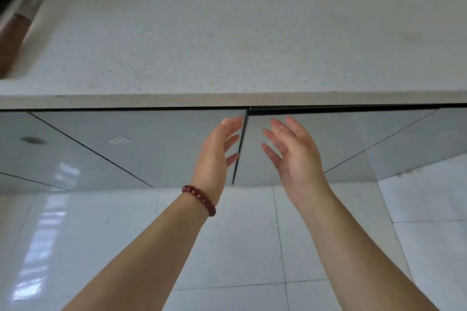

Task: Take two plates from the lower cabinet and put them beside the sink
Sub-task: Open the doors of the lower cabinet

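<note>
Two glossy grey lower cabinet doors meet at a dark seam under the countertop edge: the left door (151, 144) and the right door (336, 139). My left hand (217, 151), with a red bead bracelet on the wrist, is open, its fingertips at the seam on the left door's edge. Just right of the seam, my right hand (290, 151) is open with fingers spread, in front of the right door. Both hands hold nothing. No plates and no sink are visible.
A speckled white countertop (227, 33) fills the upper half, its front edge overhanging the doors. A dark brown and black object (17, 20) lies at the far left of the counter. Shiny white floor tiles (240, 247) lie below.
</note>
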### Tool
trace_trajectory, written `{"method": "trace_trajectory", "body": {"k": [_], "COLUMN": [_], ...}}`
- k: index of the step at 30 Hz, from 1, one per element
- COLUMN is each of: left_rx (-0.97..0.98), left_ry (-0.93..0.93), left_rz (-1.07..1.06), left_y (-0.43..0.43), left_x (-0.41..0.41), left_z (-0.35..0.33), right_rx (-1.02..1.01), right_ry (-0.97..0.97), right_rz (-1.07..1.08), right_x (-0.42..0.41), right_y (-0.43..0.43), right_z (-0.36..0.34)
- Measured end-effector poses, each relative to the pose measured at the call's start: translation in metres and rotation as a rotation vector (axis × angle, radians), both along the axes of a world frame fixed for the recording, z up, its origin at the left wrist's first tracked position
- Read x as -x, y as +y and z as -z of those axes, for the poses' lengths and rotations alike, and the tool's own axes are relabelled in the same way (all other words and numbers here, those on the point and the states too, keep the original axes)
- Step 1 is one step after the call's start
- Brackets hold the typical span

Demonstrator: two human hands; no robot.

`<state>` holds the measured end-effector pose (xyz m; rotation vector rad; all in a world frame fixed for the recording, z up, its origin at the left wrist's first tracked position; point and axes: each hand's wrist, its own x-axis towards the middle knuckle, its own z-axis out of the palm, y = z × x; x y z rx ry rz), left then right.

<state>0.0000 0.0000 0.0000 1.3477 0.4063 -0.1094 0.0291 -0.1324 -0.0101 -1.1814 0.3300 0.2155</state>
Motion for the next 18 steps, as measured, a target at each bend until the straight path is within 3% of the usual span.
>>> {"method": "trace_trajectory", "body": {"k": [6,11,18], "left_rx": [-0.017,-0.059,-0.09], "left_ry": [0.006,0.013,-0.004], "left_rz": [0.01,0.048,0.069], "left_y": [0.008,0.011,0.01], "left_x": [0.004,0.013,0.023], "left_z": [-0.001,-0.007,-0.016], "right_rx": [-0.126,-0.417,-0.549], "right_ry": [0.043,0.094,0.126], "right_rz": [-0.006,0.07,0.132], "right_x": [-0.006,-0.009,-0.004], "right_y": [0.014,0.016,0.021], "right_z": [-0.008,-0.014,-0.022]}}
